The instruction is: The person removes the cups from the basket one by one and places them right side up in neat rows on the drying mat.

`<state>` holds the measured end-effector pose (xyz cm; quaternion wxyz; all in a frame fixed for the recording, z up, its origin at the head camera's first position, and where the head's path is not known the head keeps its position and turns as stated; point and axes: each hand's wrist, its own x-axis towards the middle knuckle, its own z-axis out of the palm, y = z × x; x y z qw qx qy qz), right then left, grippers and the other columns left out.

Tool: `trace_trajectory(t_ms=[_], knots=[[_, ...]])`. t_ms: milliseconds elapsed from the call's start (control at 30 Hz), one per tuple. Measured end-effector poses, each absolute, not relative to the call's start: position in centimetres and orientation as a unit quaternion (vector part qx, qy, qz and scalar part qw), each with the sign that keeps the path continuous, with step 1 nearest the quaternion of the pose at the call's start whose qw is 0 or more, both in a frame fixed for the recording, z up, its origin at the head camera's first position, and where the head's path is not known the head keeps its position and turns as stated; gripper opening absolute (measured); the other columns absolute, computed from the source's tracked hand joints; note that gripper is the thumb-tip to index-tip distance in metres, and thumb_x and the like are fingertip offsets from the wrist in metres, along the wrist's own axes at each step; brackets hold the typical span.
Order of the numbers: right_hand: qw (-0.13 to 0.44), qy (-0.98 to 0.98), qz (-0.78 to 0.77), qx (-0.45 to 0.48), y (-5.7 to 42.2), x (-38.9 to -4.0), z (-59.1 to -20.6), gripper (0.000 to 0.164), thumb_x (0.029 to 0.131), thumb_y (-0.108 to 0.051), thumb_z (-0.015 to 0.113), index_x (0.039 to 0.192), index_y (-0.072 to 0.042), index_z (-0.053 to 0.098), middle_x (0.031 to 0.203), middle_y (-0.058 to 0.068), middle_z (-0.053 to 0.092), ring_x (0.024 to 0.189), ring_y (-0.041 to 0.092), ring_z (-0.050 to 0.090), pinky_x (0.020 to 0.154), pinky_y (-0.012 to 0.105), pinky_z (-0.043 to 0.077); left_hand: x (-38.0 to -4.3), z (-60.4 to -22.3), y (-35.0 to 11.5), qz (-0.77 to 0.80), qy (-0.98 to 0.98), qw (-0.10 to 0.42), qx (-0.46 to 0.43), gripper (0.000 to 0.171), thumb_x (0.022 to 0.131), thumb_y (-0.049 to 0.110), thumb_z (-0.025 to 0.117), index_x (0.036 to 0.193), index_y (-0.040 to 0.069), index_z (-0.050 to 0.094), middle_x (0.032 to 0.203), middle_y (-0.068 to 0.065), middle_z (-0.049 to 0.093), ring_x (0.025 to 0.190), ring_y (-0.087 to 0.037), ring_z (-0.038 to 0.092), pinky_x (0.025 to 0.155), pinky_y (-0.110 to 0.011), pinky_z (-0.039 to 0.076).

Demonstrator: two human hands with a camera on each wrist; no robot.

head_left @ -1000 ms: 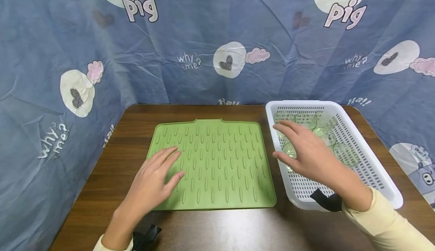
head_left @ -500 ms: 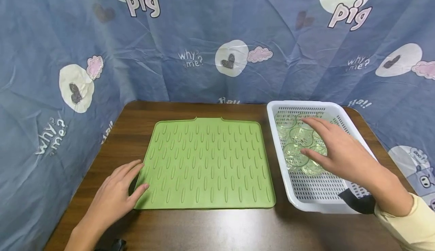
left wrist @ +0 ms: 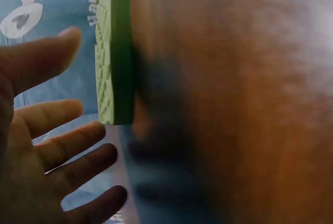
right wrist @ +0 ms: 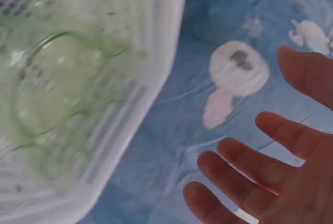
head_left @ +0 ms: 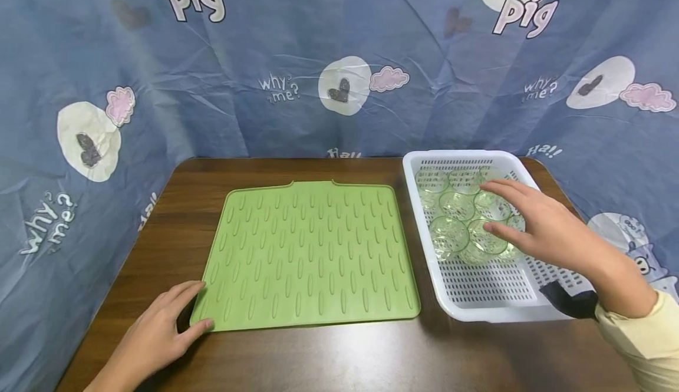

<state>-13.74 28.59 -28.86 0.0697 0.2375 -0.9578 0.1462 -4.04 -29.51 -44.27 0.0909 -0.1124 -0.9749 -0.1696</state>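
Observation:
A green mat [head_left: 307,256] with raised oval ridges lies on the table. At its front left corner is my left hand [head_left: 159,330], fingers spread and thumb apart, holding nothing. In the left wrist view the fingertips appear near the edge of the mat [left wrist: 112,52]. To the right stands a white slotted basket [head_left: 442,289] with several clear green glasses [head_left: 448,236] grouped inside, round rims up. My right hand [head_left: 551,230] hovers over the basket's right part with fingers extended, hiding some glasses. The right wrist view shows this hand [right wrist: 270,166] empty, beside the basket wall [right wrist: 156,88].
The dark brown wooden table [head_left: 339,351] runs along the front and left of the mat. A blue printed cloth [head_left: 286,32] hangs behind the table and along both sides. A black strap [head_left: 567,300] sits on the right wrist.
My left hand has moved left and toward me, from over the mat to its front left corner. My right hand has shifted right over the basket, uncovering more glasses. The view has turned slightly.

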Motion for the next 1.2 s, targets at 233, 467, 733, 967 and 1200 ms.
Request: trace_trajectory(t_ms=[233,467,733,967,1200], knots=[[0.06,-0.966,0.13,0.217,32.2,-14.4,-30.3,0.065,0.084,-0.019,0.078,0.141,-0.006,0.05,0.141,0.025,0.054,0.127,0.047,0.052,0.097,0.063,0.042,-4.0,-44.9,-29.9,-0.168,-0.977,0.061,-0.119,0.078,0.069,0.036,0.089,0.131,-0.001,0.06,0.132,-0.019,0.056,0.113,-0.044,0.058,0.083,-0.06,0.049],[0.02,-0.976,0.131,0.175,34.6,-14.4,-30.9,0.062,0.089,-0.021,0.074,0.143,-0.006,0.049,0.137,0.025,0.057,0.117,0.046,0.059,0.086,0.063,0.049,-3.4,-45.2,-30.2,-0.149,-0.981,0.034,-0.117,0.08,0.07,0.042,0.088,0.13,-0.003,0.061,0.138,-0.021,0.053,0.111,-0.044,0.057,0.082,-0.059,0.049],[0.017,-0.975,0.157,0.156,35.9,-14.2,-32.2,0.061,0.089,-0.019,0.073,0.142,-0.003,0.049,0.138,0.028,0.054,0.113,0.049,0.059,0.083,0.062,0.052,-3.5,-45.5,-30.0,-0.141,-0.983,0.025,-0.118,0.079,0.072,0.043,0.086,0.13,-0.003,0.062,0.141,-0.02,0.051,0.112,-0.044,0.056,0.082,-0.06,0.048],[0.025,-0.972,0.18,0.147,36.9,-13.5,-32.9,0.061,0.089,-0.018,0.073,0.143,-0.004,0.048,0.14,0.025,0.053,0.116,0.047,0.058,0.087,0.061,0.05,-3.9,-45.5,-29.7,-0.136,-0.985,0.004,-0.11,0.079,0.074,0.048,0.084,0.131,-0.001,0.062,0.143,-0.022,0.05,0.114,-0.046,0.055,0.082,-0.062,0.047],[0.017,-0.967,0.208,0.146,37.6,-12.8,-34.4,0.065,0.086,-0.014,0.076,0.142,-0.001,0.047,0.14,0.026,0.052,0.114,0.043,0.057,0.084,0.05,0.053,-4.3,-45.8,-29.7,-0.137,-0.985,-0.003,-0.108,0.08,0.075,0.051,0.082,0.132,0.0,0.061,0.145,-0.021,0.048,0.113,-0.047,0.054,0.076,-0.063,0.047]])
